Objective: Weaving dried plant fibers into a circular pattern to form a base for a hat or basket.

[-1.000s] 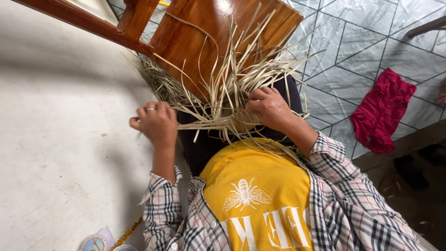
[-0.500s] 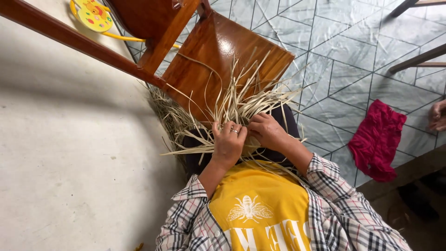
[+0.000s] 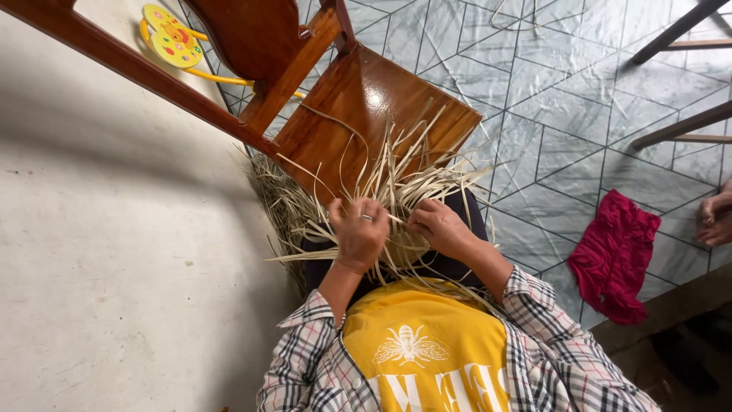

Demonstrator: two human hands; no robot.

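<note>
The woven straw piece [image 3: 396,244] lies on the person's lap, on the dark fabric over the legs, directly under and between both hands, so neither hand has to travel to reach it. The left hand [image 3: 358,236], with a ring on one finger, sits curled over the left side of the piece, fingers bent down into the strips and closed on some of them. The right hand [image 3: 441,229] rests on the right side, fingers also bent and pinching; a single pale strip [image 3: 396,220] runs between the two hands, and both appear to grip it, though the exact fingertip contact is hidden among the straw. The hands are nearly touching, about equally near the work. The loose straw strips [image 3: 404,172] fan away from the hands, their long axes pointing away from the body toward the wooden chair [image 3: 366,99], whose seat edge stands just beyond the lap; several strip ends overlap that seat. A denser heap of dry straw [image 3: 278,194] lies on the floor [image 3: 579,114] beside the left knee, under the chair. A red cloth [image 3: 614,255] lies on the tiled floor well apart to the right, and another person's hand [image 3: 717,217] shows at the right border.
</note>
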